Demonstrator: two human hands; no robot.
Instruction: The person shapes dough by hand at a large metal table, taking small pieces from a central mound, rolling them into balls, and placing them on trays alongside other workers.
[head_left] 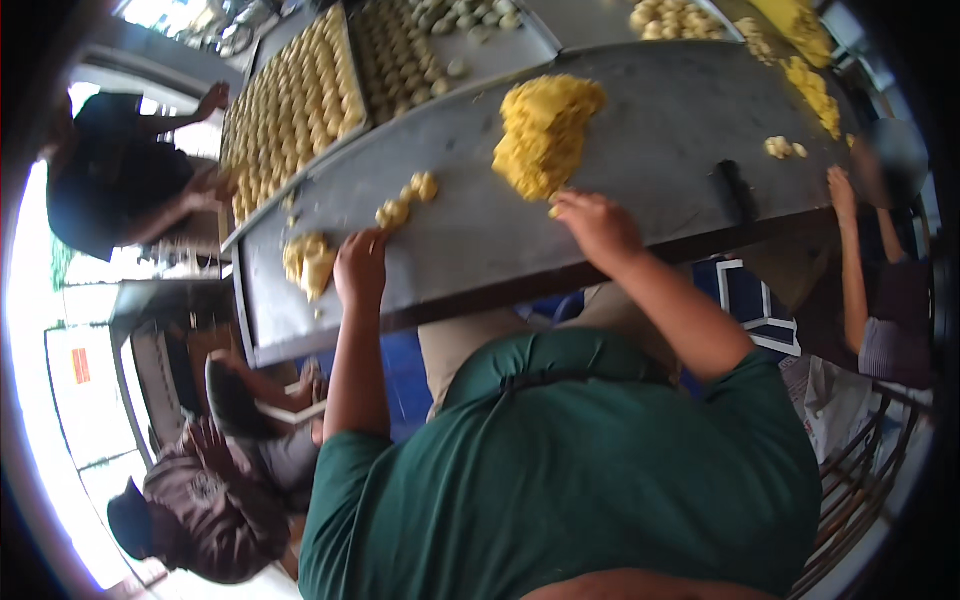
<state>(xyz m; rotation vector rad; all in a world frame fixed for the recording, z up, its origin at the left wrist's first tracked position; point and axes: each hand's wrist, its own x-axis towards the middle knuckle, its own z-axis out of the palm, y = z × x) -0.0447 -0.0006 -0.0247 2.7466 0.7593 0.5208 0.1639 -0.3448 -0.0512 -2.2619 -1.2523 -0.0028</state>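
A big heap of yellow dough [545,130] lies on the grey metal table [660,130]. My right hand [598,228] rests at the heap's near edge, its fingertips pinched on a small piece of dough [553,210]. My left hand [360,265] is curled on the table, back toward the camera, so what it holds is hidden. It sits between a smaller dough lump [310,262] and two small rolled pieces [392,212] [422,186].
Trays of several rolled dough balls [295,100] [415,55] [672,18] line the far side. More dough pieces [812,92] and a dark tool [738,190] lie to the right. Other people stand at the left [110,180], lower left [205,500] and right [845,200].
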